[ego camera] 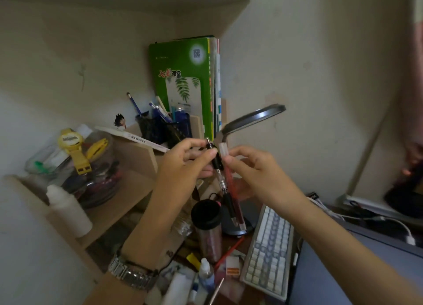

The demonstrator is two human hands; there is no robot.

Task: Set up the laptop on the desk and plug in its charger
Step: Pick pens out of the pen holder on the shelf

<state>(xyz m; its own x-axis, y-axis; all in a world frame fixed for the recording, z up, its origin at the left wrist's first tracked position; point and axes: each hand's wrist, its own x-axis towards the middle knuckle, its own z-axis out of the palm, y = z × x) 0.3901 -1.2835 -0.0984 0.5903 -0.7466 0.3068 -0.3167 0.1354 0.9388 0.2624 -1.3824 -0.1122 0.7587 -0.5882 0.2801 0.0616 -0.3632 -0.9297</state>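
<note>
My left hand [183,161] pinches the top of a black click pen [220,179], which hangs tip down. Beside it my right hand [254,169] holds a red pen [232,188] by its white cap end, touching the black one. Both hands are raised in front of the desk shelf. A grey-blue laptop [325,272] lies closed at the lower right, partly under my right forearm. A white cable with a plug [405,232] trails along its far edge. The charger itself I cannot make out.
A white and grey keyboard [267,249] lies left of the laptop. A black-lidded tumbler [207,227], small bottles and clutter fill the desk front. The wooden shelf [128,190] holds a pen pot [160,128], a green book [183,80] and a yellow watch [73,149]. A desk lamp [254,118] stands behind my hands.
</note>
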